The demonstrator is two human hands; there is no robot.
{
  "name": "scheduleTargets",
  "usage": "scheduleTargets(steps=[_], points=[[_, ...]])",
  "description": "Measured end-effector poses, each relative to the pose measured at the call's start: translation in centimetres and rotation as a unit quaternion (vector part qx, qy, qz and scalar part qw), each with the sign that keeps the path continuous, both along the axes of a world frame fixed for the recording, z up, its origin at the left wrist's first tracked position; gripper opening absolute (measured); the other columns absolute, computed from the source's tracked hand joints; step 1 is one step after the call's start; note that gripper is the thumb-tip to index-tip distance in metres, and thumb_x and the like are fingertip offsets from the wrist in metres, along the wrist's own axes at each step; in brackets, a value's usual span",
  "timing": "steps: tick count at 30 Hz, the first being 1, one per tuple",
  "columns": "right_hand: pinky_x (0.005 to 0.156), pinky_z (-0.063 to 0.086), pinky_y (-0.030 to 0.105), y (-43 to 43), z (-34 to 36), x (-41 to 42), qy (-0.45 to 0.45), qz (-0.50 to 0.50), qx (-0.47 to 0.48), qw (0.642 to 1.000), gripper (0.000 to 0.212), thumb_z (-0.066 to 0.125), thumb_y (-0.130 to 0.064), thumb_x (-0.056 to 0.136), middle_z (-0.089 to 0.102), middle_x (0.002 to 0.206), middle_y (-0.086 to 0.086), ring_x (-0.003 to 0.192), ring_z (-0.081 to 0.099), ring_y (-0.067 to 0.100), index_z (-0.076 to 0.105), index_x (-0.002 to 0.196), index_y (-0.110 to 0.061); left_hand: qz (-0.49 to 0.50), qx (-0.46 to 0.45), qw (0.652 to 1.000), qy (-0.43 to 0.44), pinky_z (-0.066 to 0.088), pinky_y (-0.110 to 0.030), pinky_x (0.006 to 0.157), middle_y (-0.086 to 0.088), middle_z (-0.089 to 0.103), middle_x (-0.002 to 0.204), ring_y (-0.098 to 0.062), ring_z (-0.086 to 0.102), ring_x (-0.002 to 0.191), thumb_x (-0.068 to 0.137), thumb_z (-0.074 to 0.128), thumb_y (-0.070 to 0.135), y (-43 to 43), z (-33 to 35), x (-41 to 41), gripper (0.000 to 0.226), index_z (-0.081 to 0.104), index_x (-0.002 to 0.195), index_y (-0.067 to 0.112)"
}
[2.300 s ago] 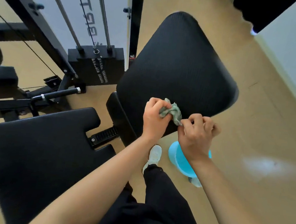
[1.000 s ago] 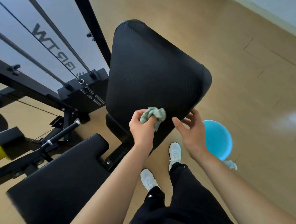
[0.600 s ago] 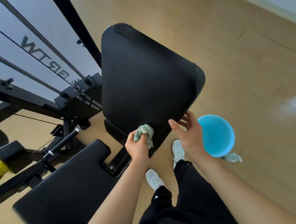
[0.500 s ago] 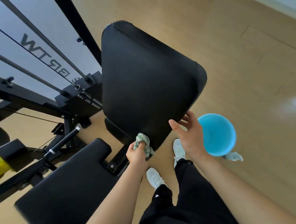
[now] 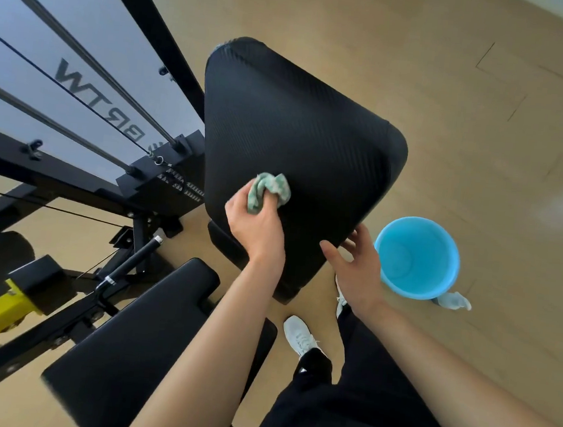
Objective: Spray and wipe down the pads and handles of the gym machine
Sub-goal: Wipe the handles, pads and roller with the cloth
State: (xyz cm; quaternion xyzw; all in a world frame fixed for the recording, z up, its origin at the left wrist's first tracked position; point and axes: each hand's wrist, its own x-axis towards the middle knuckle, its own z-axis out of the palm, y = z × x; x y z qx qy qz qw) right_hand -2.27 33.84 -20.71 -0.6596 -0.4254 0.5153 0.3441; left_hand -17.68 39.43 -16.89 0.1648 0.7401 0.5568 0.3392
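One cloth (image 5: 270, 190), one bucket (image 5: 417, 257), two pads.
Left hand (image 5: 258, 221) grips cloth on back pad (image 5: 297, 139); right hand (image 5: 354, 268), relaxed, touches its edge; seat pad (image 5: 143, 344) adjacent.

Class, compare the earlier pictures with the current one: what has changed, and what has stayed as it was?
The right hand let go of the cloth, first gripped by both hands, and moved to the lower right edge of the back pad. The left hand, gripping the cloth, wiped down to the pad's bottom edge, then back up its face. The blue bucket stayed on the floor beside the pad.
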Motion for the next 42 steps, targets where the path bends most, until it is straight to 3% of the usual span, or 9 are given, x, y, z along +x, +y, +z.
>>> scheduleTargets(steps=[4,9,14,18,24,28,32,38,42], points=[[0.094,0.053,0.021,0.1,-0.2,0.3,0.001,0.01,-0.003,1.0,0.055,0.077,-0.034,0.09,0.065,0.129,-0.017,0.116,0.063,0.002,0.05,0.138,-0.033,-0.007,0.057,0.996,0.07,0.05,-0.011,0.09,0.009,0.056,0.114,0.009,0.059,0.101,0.087,0.079,0.008,1.7,-0.3,-1.1,0.024,0.076,0.11,0.01],[0.085,0.052,0.008,0.2,0.2,0.6,-0.006,0.032,-0.006,0.999,0.06,0.078,-0.035,0.09,0.062,0.13,-0.019,0.112,0.063,-0.001,0.048,0.142,-0.031,0.05,-0.151,0.987,0.011,0.057,-0.031,0.093,0.001,0.064,0.112,-0.016,0.066,0.103,0.093,0.069,0.015,-1.8,-7.0,-4.6,0.014,0.072,0.106,0.018],[0.084,0.052,0.007,0.1,0.5,0.7,-0.007,0.048,-0.006,0.999,0.063,0.076,-0.035,0.092,0.06,0.135,-0.018,0.113,0.063,-0.002,0.044,0.146,-0.032,-0.037,-0.28,0.957,-0.067,0.053,-0.031,0.077,-0.005,0.071,0.104,-0.021,0.068,0.095,0.095,0.067,0.014,-7.4,-10.5,-3.8,0.009,0.067,0.1,0.02],[0.082,0.053,0.006,-0.1,0.7,0.4,-0.02,0.051,-0.004,0.999,0.062,0.074,-0.032,0.094,0.057,0.138,-0.018,0.111,0.062,-0.003,0.041,0.147,-0.032,-0.057,-0.255,0.961,-0.089,0.053,-0.027,0.068,-0.003,0.069,0.099,-0.017,0.066,0.088,0.095,0.068,0.015,-8.2,-8.7,-0.6,0.006,0.066,0.1,0.018],[0.104,0.056,0.043,-0.4,0.7,0.4,0.014,0.047,-0.006,0.999,0.059,0.072,-0.025,0.096,0.06,0.142,-0.007,0.128,0.061,0.015,0.042,0.146,-0.031,-0.217,-0.098,0.965,-0.11,0.06,-0.027,0.068,-0.005,0.075,0.092,-0.017,0.072,0.086,0.091,0.074,0.017,-9.4,-4.8,1.5,0.006,0.075,0.095,0.021],[0.102,0.057,0.04,-0.8,1.5,0.0,0.01,0.031,-0.02,0.999,0.056,0.068,-0.027,0.099,0.057,0.146,-0.003,0.129,0.06,0.018,0.043,0.149,-0.027,-0.201,-0.068,0.971,-0.109,0.061,-0.038,0.079,-0.005,0.078,0.091,-0.02,0.074,0.088,0.094,0.071,0.022,-10.8,-3.4,1.8,0.008,0.078,0.097,0.021],[0.085,0.06,0.034,-3.0,1.8,-0.5,0.02,0.022,-0.097,0.995,0.027,0.06,-0.025,0.104,0.06,0.135,0.005,0.108,0.069,0.021,0.053,0.129,-0.019,-0.159,-0.097,0.976,-0.115,0.055,-0.031,0.068,0.0,0.076,0.082,-0.01,0.068,0.075,0.098,0.066,0.031,-14.1,-3.2,1.6,0.017,0.079,0.091,0.022],[0.089,0.06,0.036,-7.7,1.4,0.4,0.104,0.331,-0.152,0.926,0.046,0.069,0.002,0.091,0.072,0.115,-0.002,0.107,0.071,0.017,0.061,0.127,-0.025,-0.075,-0.112,0.98,-0.144,0.06,-0.036,0.078,0.0,0.079,0.094,-0.016,0.074,0.087,0.104,0.055,0.038,-20.2,-2.1,3.5,0.029,0.08,0.096,0.026],[0.092,0.059,0.036,-7.5,1.0,0.8,0.089,0.467,-0.147,0.867,0.037,0.077,-0.013,0.091,0.076,0.109,-0.001,0.105,0.072,0.016,0.067,0.124,-0.026,-0.02,-0.126,0.98,-0.152,0.059,-0.043,0.082,0.004,0.076,0.085,-0.015,0.07,0.081,0.106,0.053,0.035,-23.6,-1.0,5.8,0.035,0.08,0.084,0.026]])
